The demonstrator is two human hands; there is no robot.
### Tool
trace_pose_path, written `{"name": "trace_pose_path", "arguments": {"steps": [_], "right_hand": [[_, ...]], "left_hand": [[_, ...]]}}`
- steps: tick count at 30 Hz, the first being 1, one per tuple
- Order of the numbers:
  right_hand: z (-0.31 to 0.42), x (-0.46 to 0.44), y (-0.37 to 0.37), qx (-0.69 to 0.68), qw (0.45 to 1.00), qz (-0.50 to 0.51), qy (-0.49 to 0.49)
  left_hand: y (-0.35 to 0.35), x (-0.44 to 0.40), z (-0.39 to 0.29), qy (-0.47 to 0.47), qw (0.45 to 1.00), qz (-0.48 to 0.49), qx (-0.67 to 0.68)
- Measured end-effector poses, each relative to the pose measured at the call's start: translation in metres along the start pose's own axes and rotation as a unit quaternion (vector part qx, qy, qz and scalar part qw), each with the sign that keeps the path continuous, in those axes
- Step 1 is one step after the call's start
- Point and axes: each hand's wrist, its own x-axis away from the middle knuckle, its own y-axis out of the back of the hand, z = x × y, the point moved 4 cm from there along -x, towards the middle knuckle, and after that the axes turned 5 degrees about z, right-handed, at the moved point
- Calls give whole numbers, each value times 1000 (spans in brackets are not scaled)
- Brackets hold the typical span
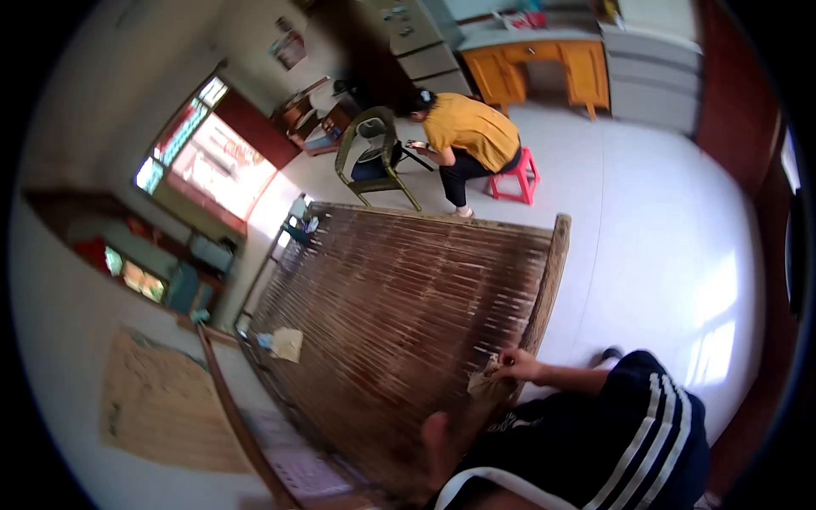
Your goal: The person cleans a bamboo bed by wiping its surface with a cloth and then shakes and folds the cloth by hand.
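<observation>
Your R hand has fingers curled nearly closed, w/ a crumpled tan cloth pinched at the tips. The cloth sits at 9 o'c from that hand, on the slatted bed near its edge. Your L hand, at 8 o'c, is blurred over the slats; can't tell how far open it is or if it has anything.

Tip: only a bunch of cloth shows past your fingertips, so a flatter, wider hold would prob. give more contact. Go along the slats w/ light, even pressure; loose folds could snag in the gaps. Mind your knuckles nr the wooden rail at 1 o'c.

Further out, a pale cloth lies at 9 o'c by the bed's far side. At 11 o'c there's a chair; at 12, past the bed, a person in a yellow top sits on a red stool.
</observation>
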Motion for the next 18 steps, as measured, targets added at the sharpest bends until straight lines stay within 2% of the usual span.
{"name": "trace_pose_path", "arguments": {"steps": [1, 2, 3, 4, 5, 6, 7, 8, 9, 11, 15, 18], "right_hand": [[7, 3, 10, 40, 998, 18, 38], [15, 10, 26, 81, 993, 29, 77], [32, 23, 44, 138, 984, 42, 104], [35, 29, 65, 116, 987, 16, 109], [39, 37, 87, 159, 974, 24, 161], [44, 45, 108, 205, 955, 28, 211], [40, 47, 134, 205, 954, 12, 217], [42, 49, 157, 213, 955, -15, 207], [42, 50, 189, 191, 963, -24, 188], [50, 57, 231, 123, 982, -27, 143], [35, 105, 316, 23, 986, -101, 130], [10, 140, 358, 23, 973, -204, 108]], "left_hand": [[-27, -18, -6, -214, 937, 25, -276], [-60, -66, -35, -166, 900, 265, -303], [-81, -74, -85, -149, 972, 139, -119], [-95, -83, -116, -140, 986, 92, -25], [-109, -91, -147, -141, 987, 43, 71], [-125, -109, -168, -170, 975, 127, -59], [-149, -135, -193, -209, 939, 201, -186], [-170, -154, -232, -240, 926, 226, -186], [-179, -173, -271, -27, 981, 129, 140], [-186, -204, -304, 213, 931, 92, 280], [-246, -247, -350, 167, 919, 88, 347], [-277, -261, -407, 162, 912, 109, 360]]}}
